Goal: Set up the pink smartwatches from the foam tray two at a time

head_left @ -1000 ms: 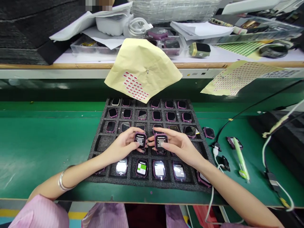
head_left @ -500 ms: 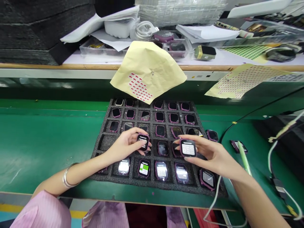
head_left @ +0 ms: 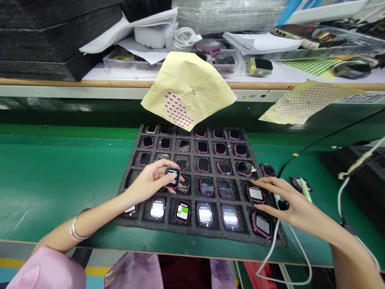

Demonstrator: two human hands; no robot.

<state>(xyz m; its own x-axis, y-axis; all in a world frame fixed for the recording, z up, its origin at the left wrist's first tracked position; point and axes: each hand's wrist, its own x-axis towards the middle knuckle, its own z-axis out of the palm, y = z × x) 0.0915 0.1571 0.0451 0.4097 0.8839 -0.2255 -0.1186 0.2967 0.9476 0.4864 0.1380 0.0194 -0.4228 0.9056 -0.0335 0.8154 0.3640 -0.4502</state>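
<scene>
My left hand (head_left: 153, 176) pinches a purple-framed smartwatch (head_left: 172, 178) above the tray, its dark screen showing white text; the thumb lies across the screen. My right hand (head_left: 284, 200) is open at the tray's right side, thumb and fingers apart around another smartwatch (head_left: 255, 193) that sits in a compartment with a white page lit. Below them is the dark foam tray (head_left: 192, 229), its compartments holding several smartwatches. In the front row one watch (head_left: 183, 211) shows a part-green screen, and others beside it glow white.
Right of the tray lie two more watches, one (head_left: 267, 170) near its edge, plus a light green pen-like stick (head_left: 306, 189) and a white cable (head_left: 293, 281). A yellow sticker sheet (head_left: 192, 90) hangs over the tray's back. The shelf (head_left: 120, 83) behind holds boxes, papers and a coiled cable.
My right hand has moved right and lowered its smartwatch into a right-side compartment, its fingers now spread from it. My left hand has shifted slightly left with its watch.
</scene>
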